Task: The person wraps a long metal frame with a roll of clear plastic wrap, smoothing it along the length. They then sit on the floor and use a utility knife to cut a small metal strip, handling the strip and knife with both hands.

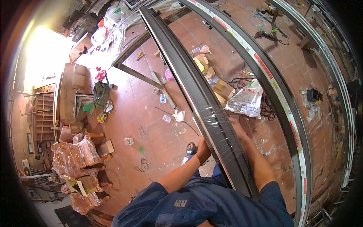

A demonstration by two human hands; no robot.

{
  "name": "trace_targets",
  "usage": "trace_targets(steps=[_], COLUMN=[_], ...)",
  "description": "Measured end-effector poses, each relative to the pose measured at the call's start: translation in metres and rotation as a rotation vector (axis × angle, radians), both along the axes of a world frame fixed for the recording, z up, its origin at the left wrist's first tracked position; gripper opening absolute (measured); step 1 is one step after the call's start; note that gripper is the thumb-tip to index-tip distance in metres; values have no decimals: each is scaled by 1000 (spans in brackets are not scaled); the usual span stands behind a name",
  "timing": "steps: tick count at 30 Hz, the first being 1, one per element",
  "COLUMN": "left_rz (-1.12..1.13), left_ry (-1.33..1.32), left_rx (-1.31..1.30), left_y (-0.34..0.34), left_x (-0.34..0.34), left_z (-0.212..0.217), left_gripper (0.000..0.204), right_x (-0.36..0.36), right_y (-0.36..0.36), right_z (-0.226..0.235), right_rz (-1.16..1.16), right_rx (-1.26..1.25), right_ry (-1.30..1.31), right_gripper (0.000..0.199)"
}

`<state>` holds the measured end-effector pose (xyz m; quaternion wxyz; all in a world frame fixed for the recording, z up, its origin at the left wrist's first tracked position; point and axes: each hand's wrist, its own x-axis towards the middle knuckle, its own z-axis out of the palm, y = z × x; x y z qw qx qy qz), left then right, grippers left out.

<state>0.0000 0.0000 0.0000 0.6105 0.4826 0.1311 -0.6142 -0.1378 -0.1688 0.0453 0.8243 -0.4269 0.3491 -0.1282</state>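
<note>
A long dark metal profile (194,75) runs from the far left toward my body, with a pale strip along its left edge. Clear stretch film (219,121) is wrapped around its middle and lies wrinkled on top. Against the profile's left side, my left hand (204,149) reaches underneath, its fingers hidden by the metal. My right hand (236,126) is at the opposite side, a little farther from me, seen partly through the film. Its fingers are hidden too, so whether either hand grips anything does not show.
Another long dark frame member (261,56) curves past on the right. A metal support (128,53) stands under the far end. On the tiled floor lie a white sack (245,100), cardboard boxes (223,89) and a power tool (266,36). Film-wrapped wooden furniture (75,155) sits at left.
</note>
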Motion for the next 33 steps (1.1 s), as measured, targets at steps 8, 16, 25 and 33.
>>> trace_targets(steps=[8, 16, 25, 33], left_rz=[-4, -15, 15, -75], left_ry=[25, 51, 60, 43], left_rx=[-53, -61, -66, -60], left_y=[-4, -11, -12, -35], left_x=[3, -2, -3, -11], left_z=[4, -3, -6, -7], left_gripper=[49, 48, 48, 48], right_x=[-18, -20, -20, -22], right_y=[-9, -1, 8, 10], right_z=[-34, 49, 98, 70], right_rz=[144, -132, -50, -217], right_rx=[87, 247, -152, -476], right_ry=[195, -132, 231, 209], right_gripper=[35, 51, 59, 42])
